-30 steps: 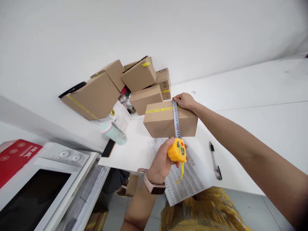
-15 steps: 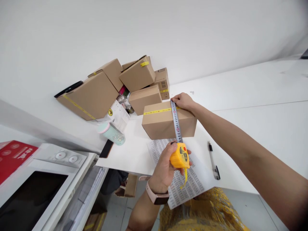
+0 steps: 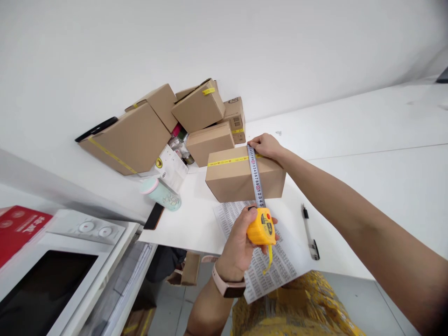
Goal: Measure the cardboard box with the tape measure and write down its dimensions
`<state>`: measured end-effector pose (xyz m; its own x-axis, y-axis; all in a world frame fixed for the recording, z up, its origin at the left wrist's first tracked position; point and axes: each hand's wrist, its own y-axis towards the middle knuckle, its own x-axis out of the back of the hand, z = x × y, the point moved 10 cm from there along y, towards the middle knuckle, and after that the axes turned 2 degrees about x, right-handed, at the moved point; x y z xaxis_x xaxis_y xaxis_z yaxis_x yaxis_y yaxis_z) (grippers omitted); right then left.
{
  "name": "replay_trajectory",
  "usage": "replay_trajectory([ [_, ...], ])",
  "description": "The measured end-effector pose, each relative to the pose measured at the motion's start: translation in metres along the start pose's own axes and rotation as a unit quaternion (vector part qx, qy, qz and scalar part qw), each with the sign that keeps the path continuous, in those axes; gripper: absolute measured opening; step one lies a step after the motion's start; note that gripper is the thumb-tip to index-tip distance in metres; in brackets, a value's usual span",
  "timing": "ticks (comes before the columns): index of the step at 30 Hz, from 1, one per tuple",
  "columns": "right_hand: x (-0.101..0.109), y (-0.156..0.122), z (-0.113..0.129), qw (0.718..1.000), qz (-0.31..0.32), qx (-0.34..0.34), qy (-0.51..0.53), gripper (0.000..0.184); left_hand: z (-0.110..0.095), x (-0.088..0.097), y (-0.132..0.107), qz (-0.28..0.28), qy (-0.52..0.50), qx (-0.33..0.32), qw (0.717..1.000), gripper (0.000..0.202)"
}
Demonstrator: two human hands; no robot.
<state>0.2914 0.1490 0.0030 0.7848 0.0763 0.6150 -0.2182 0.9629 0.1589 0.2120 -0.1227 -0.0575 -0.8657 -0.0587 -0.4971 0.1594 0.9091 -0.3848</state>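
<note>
A brown cardboard box (image 3: 231,179) with a strip of yellow tape lies on the white table (image 3: 367,186), partly on a printed sheet (image 3: 276,266). My left hand (image 3: 241,245) is closed round a yellow tape measure (image 3: 261,227) just in front of the box. Its blade (image 3: 255,176) runs up over the box's near face and top. My right hand (image 3: 266,146) pinches the blade's end against the box's far top edge.
A heap of cardboard boxes (image 3: 157,126) leans on the wall at the back left, with a mint-green cup (image 3: 160,192) and a dark phone (image 3: 154,216) beside it. A pen (image 3: 310,233) lies right of the sheet. A white machine with a dark screen (image 3: 52,275) stands at lower left.
My left hand has drawn the tape measure case a little down and toward me, so more blade shows. The right hand stays on the box's far edge.
</note>
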Motion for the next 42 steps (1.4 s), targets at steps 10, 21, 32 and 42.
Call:
replay_trajectory([
  [10,0.082,-0.045,0.026,0.935,-0.151,0.108,0.302,0.021,0.001,0.005,-0.012,0.024,0.102,-0.063,0.993,0.075],
  [21,-0.003,-0.254,-0.011,0.968,-0.022,0.075,0.241,0.023,0.021,0.007,-0.023,0.007,0.282,-0.111,0.953,0.121],
  [32,-0.019,-0.257,-0.14,0.953,-0.028,-0.111,-0.281,0.042,-0.007,0.099,-0.001,-0.215,0.761,-0.176,0.586,0.059],
  [42,-0.013,-0.261,-0.166,0.975,-0.004,-0.103,-0.198,0.036,0.012,0.133,0.011,-0.25,0.669,-0.274,0.644,0.064],
])
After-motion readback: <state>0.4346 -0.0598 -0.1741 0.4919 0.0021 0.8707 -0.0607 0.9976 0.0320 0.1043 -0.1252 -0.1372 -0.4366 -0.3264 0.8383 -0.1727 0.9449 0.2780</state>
